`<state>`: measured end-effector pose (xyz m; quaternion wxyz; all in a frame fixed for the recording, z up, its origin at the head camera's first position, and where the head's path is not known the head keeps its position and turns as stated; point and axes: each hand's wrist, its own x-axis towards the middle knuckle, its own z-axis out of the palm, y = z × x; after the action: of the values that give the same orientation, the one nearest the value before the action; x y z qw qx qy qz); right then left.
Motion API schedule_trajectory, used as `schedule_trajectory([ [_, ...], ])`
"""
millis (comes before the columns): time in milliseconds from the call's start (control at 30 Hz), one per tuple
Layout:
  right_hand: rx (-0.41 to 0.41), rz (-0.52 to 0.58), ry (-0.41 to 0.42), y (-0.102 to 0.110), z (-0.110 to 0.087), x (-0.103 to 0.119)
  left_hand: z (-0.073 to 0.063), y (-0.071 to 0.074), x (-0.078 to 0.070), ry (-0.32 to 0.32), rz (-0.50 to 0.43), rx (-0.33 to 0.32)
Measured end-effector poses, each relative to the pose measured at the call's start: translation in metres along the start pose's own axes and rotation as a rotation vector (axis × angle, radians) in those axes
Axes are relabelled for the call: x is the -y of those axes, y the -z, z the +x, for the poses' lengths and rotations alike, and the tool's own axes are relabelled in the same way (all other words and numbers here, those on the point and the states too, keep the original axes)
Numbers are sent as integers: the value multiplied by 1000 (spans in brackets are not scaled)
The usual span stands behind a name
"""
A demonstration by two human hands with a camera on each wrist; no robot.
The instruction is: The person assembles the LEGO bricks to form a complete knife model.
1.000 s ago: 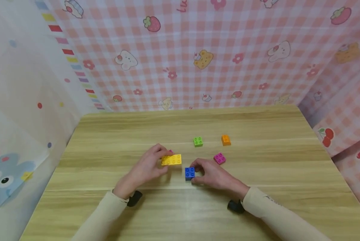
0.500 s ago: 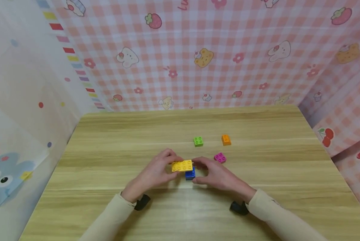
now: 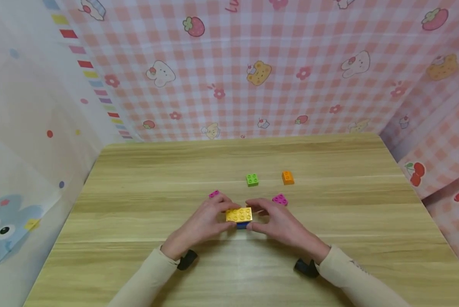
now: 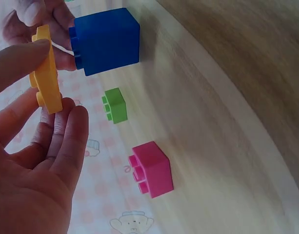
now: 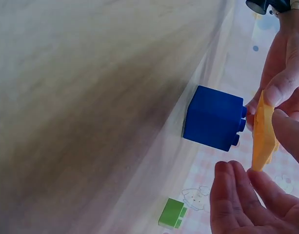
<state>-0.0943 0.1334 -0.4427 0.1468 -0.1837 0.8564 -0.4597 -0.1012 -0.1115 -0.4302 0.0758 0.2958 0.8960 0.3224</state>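
Observation:
A thin yellow building brick (image 3: 239,214) hangs level just above an upright blue brick (image 5: 213,119), studs up. In both wrist views a narrow gap shows between the two. My left hand (image 3: 204,219) pinches the yellow brick by its long sides, thumb on the near side and fingers on the far side. At its right end, my right hand (image 3: 281,224) has the thumb and index finger on the same brick. The blue brick stands on the table with no hand gripping it; from the head view the yellow one mostly covers it.
Behind the hands lie a green brick (image 3: 252,180) and an orange brick (image 3: 288,178). One pink brick (image 3: 280,199) is beyond the right hand, another pink brick (image 4: 154,170) beyond the left. A checked cloth (image 3: 229,85) hangs at the wooden table's (image 3: 156,166) back edge.
My left hand has carried the yellow brick rightward until it is over the blue brick. The right hand's fingers have gone from the blue brick to the yellow brick's end.

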Motion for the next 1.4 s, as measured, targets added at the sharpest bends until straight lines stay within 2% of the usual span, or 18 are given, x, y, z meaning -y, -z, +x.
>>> schedule_trajectory([
  [133,-19,-45,36,-1,0,0,1,-3,-1,7,-8,-1],
  [533,-21,-124,33,-2,3,-5,4,-8,-1,41,-22,-1],
  [767,-11,-124,29,-3,4,-5,4,-10,2,52,-31,4],
  [933,-16,-141,30,-4,5,-6,5,-11,3,66,-82,30],
  [1100,-20,-157,27,-4,5,-5,6,-11,3,106,-141,58],
  [1400,3,-185,5,-3,8,-4,6,-12,4,135,-178,56],
])
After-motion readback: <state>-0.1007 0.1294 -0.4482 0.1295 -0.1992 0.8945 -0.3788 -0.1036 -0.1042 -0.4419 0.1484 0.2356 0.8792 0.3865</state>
